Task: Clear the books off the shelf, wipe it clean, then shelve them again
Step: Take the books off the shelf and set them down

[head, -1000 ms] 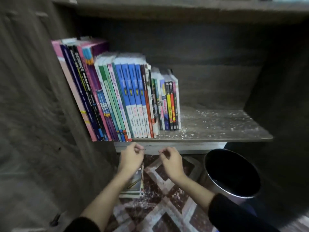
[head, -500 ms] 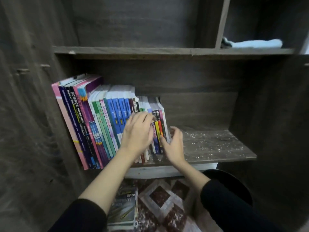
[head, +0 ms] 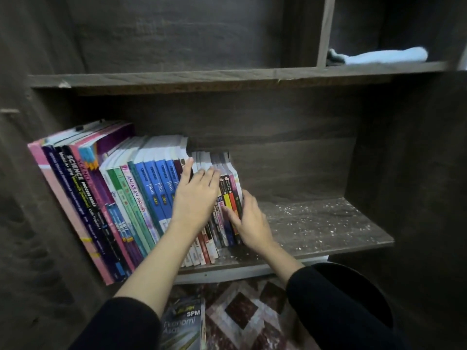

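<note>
Early in the clear-off. The row of books is nearly all on the shelf, packed to the left end; only one book on the floor, below the shelf's front edge. The shelf's bare right part is speckled with white crumbs, so wiping not started. Pale cloth lies in the cubby above the shelf, right side, untouched. Dark bin sits under the shelf's right half.

Left hand: fingers spread flat over the spines of the small books at the row's right end, not closed on anything. Right hand: pressed against the outer face of the last book, thumb on the spines, bracketing the bundle rather than lifting it; whether fingers curl behind, can't tell.

Versus half a second ago: both hands sit deeper in the shelf and tighter against that end bundle; a second ago they were down below the shelf edge.

Left: pull everything, wipe, reshelve.
</note>
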`<state>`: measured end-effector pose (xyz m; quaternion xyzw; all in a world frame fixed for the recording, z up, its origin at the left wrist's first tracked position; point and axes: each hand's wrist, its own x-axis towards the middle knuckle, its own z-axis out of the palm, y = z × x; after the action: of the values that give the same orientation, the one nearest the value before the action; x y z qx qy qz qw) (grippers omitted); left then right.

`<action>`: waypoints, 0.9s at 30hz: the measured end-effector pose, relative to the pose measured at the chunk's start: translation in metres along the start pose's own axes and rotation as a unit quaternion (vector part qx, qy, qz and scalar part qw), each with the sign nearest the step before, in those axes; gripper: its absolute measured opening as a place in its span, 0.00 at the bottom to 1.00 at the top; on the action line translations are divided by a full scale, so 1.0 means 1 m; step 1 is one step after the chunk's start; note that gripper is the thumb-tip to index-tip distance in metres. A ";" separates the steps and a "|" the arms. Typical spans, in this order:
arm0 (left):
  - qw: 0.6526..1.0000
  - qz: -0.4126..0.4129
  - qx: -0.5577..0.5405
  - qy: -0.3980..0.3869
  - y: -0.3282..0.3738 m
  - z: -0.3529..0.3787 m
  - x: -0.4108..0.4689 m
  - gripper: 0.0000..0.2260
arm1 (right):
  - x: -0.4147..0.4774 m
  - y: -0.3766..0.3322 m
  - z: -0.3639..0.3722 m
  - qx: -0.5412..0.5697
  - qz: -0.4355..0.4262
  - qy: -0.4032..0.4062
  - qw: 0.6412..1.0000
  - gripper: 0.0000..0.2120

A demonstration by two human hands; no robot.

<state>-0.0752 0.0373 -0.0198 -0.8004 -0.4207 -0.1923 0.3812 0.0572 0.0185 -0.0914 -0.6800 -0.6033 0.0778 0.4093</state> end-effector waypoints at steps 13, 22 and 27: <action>0.986 -0.017 -0.061 0.155 -0.001 0.023 0.004 0.21 | -0.001 0.007 0.013 0.003 0.008 0.071 0.997 0.30; 0.983 -0.027 -0.071 0.168 0.001 0.023 0.004 0.21 | 0.004 0.012 0.030 0.101 0.152 0.074 0.980 0.34; 0.983 -0.037 -0.075 0.165 0.004 0.026 0.004 0.21 | 0.006 0.015 0.041 0.063 0.136 0.093 0.984 0.26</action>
<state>-0.0702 0.0579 -0.0350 -0.7678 -0.3659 -0.3670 0.3767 0.0456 0.0438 -0.1250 -0.7331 -0.4580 0.1071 0.4913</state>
